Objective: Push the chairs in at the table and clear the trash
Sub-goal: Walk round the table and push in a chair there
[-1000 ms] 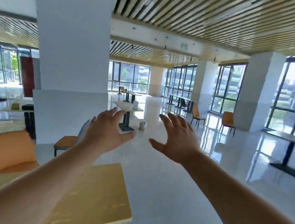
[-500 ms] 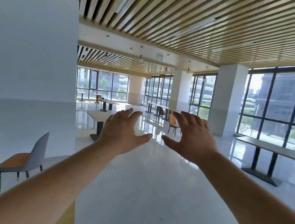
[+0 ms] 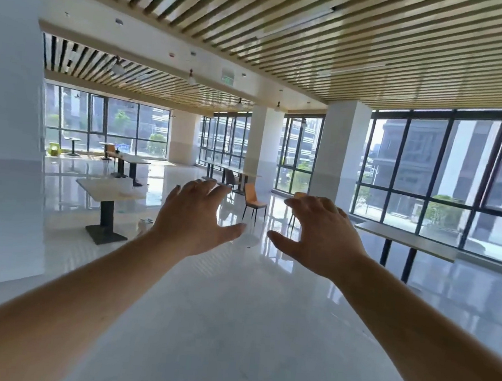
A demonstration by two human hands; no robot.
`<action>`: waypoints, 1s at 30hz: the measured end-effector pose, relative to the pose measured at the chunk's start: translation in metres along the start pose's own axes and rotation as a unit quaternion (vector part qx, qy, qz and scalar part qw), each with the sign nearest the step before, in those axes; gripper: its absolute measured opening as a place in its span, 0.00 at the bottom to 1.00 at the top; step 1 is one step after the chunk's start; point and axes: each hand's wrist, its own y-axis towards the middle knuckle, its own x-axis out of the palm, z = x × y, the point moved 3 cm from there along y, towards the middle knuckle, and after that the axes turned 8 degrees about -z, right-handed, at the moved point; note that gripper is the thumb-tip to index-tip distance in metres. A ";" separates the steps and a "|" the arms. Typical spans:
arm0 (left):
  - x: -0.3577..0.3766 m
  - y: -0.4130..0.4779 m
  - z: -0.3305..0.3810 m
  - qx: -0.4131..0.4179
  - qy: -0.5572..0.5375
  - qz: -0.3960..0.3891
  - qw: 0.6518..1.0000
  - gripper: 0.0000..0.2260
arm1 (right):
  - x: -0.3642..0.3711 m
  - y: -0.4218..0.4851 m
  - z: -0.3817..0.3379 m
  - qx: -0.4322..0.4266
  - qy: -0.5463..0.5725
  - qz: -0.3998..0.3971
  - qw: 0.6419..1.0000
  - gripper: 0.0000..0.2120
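Note:
Both my arms are stretched out in front of me over a glossy white floor. My left hand [image 3: 194, 215] and my right hand [image 3: 319, 231] hang side by side, palms down, fingers spread, holding nothing. Beyond them an orange chair [image 3: 253, 201] stands alone on the floor, away from any table. A light pedestal table [image 3: 107, 188] stands to the left, with a small whitish object [image 3: 145, 222] on the floor beside its base; I cannot tell what it is.
A big white pillar [image 3: 5, 138] fills the left side. A long counter [image 3: 406, 242] runs under the windows at right. More tables [image 3: 132, 160] and a grey chair [image 3: 230, 178] stand farther back near two white columns. Open floor lies straight ahead.
My view has swung right and upward: the wooden table and the near orange chairs have left the frame. Both hands stay raised and open, now a little wider apart.

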 end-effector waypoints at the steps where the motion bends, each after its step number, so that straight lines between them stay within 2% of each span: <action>1: 0.015 0.016 -0.003 0.002 -0.005 0.001 1.000 0.42 | 0.014 0.015 0.007 -0.002 0.002 -0.001 1.000 0.42; 4: 0.066 0.066 -0.020 -0.005 -0.004 -0.008 1.000 0.42 | 0.064 0.069 0.027 -0.014 0.011 -0.003 1.000 0.41; 9: 0.156 0.131 -0.075 -0.066 0.020 -0.032 0.997 0.43 | 0.168 0.180 0.047 -0.051 0.047 -0.002 0.998 0.41; 13: 0.204 0.173 -0.141 -0.135 0.043 -0.079 0.987 0.40 | 0.247 0.281 0.037 -0.104 0.085 -0.041 0.990 0.44; 15: 0.214 0.190 -0.180 -0.165 0.068 -0.078 0.981 0.39 | 0.276 0.335 0.020 -0.136 0.108 -0.048 0.984 0.44; 22: 0.255 0.207 -0.326 -0.267 0.138 -0.095 0.949 0.42 | 0.353 0.482 -0.116 -0.265 0.182 -0.034 0.946 0.41; 27: 0.293 0.207 -0.449 -0.318 0.165 -0.103 0.928 0.42 | 0.415 0.568 -0.234 -0.336 0.186 -0.028 0.923 0.42; 30: 0.319 0.212 -0.520 -0.335 0.152 -0.116 0.923 0.43 | 0.451 0.619 -0.292 -0.360 0.175 -0.051 0.915 0.42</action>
